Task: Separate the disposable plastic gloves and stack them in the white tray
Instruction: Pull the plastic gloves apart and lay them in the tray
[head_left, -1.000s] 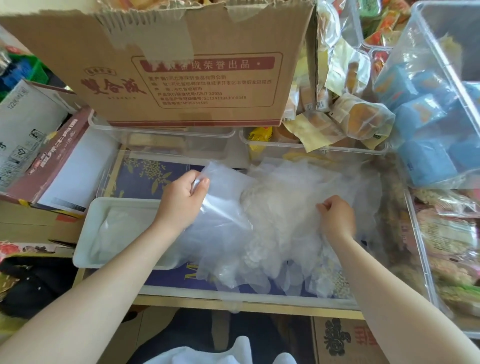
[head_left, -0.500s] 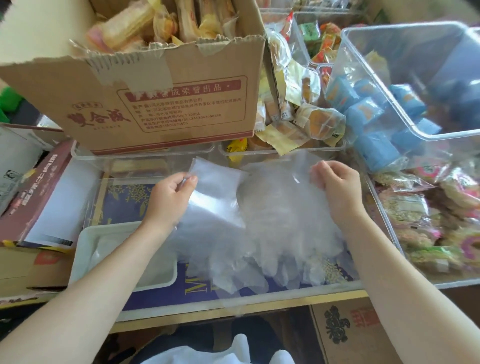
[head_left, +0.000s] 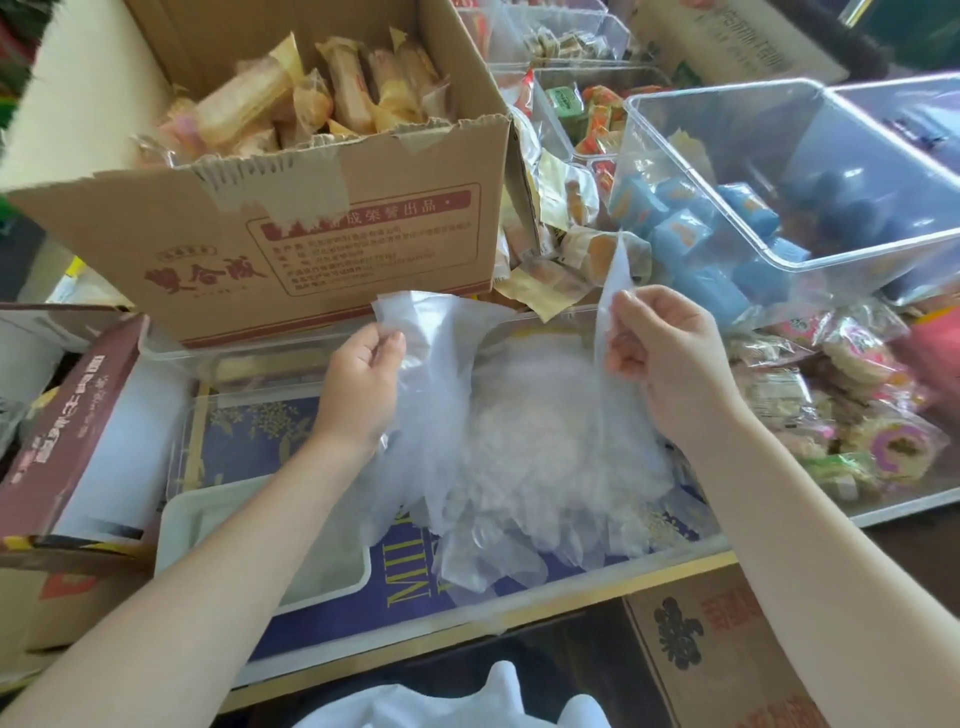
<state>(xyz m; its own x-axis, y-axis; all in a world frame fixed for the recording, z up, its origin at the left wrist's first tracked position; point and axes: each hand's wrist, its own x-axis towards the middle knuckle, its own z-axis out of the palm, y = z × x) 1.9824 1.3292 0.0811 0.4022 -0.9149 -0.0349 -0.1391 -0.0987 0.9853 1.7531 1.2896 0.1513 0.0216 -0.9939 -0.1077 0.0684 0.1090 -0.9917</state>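
Between the two hands, a heap of thin, translucent plastic gloves (head_left: 524, 441) lies bunched in a shallow clear bin (head_left: 597, 571); single gloves in the heap are hard to tell apart, as the film layers overlap and blur together. The white tray (head_left: 208, 519) sits at the left end of the same bin, partly covered by the left forearm; film-like material shows inside it, but how many pieces cannot be told.

The left hand (head_left: 358, 379) has a narrow grip: thumb and fingers pinch the upper edge of a wrinkled glove sheet that hangs down toward the heap. The right hand (head_left: 670, 358) also has a narrow grip, its fingertips pinching a separate strip of glove film (head_left: 615, 280) that rises to a point above the hand and trails down beside the heap.

Behind the bin stands a brown cardboard box (head_left: 311, 244) with torn tape on its rim and wrapped snack bars inside. To the right, a rigid clear tub (head_left: 779, 249) holds blue packets, cut off by the frame edge.
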